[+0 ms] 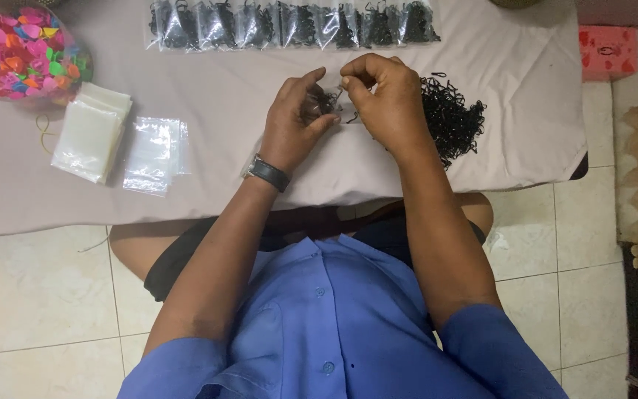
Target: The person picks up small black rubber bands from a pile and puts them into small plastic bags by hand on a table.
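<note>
Seen from above, over a blue buttoned shirt (pixel 334 325) and two bare forearms reaching onto a tabletop (pixel 223 96) covered in pale cloth. Left hand (pixel 297 122), with a dark wristwatch (pixel 267 173) at the wrist, curled around a small bunch of black elastic bands (pixel 322 102), thumb and fingers pressed together on it. Right hand (pixel 382 96) just beside, fingertips pinched shut on a small clear bag (pixel 348 112) at the bunch's edge, both hands meeting above the middle of the tabletop; whether the bands sit inside the bag or only against it, cannot tell. Immediately right of the right hand, touching its wrist side, a loose heap of black bands (pixel 450 118) spread on the cloth. Along the far edge, a row of filled clear packets (pixel 289 24) holding more black bands, laid side by side. Well to the left of the left hand, a stack of empty clear bags (pixel 155 154) and, next to it, a thicker stack of whitish bags (pixel 91 133). In the far left corner, a clear bag of bright multicoloured pieces (pixel 27 53), pink, green and orange. Beyond the right edge of the tabletop, a red box (pixel 607 52) on the tiled floor (pixel 38 295).
</note>
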